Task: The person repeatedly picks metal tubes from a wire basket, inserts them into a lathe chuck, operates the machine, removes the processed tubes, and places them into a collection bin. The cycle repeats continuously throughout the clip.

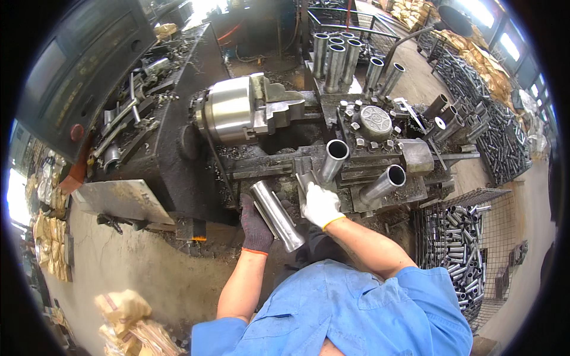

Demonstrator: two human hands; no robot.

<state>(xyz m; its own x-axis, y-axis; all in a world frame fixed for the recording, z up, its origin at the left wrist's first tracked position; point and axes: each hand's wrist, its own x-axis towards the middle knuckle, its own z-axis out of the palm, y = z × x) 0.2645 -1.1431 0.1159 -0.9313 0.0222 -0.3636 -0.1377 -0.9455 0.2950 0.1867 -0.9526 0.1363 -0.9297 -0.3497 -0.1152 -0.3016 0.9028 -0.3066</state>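
My left hand, in a dark glove with an orange cuff, is closed round a shiny steel tube. The tube lies tilted in front of my body, with a split shell along its side. My right hand, in a white glove with a yellow cuff, grips a curved metal half-shell at the front edge of the lathe. Just beyond that hand a tube stands upright on the machine. Another open tube leans to its right. Fingertips of both hands are partly hidden.
The lathe chuck faces a tool post with several bolts. More tubes stand behind it. A wire basket of metal tubes is at right. Chips and tools cover the headstock. Paper sacks lie on the floor at left.
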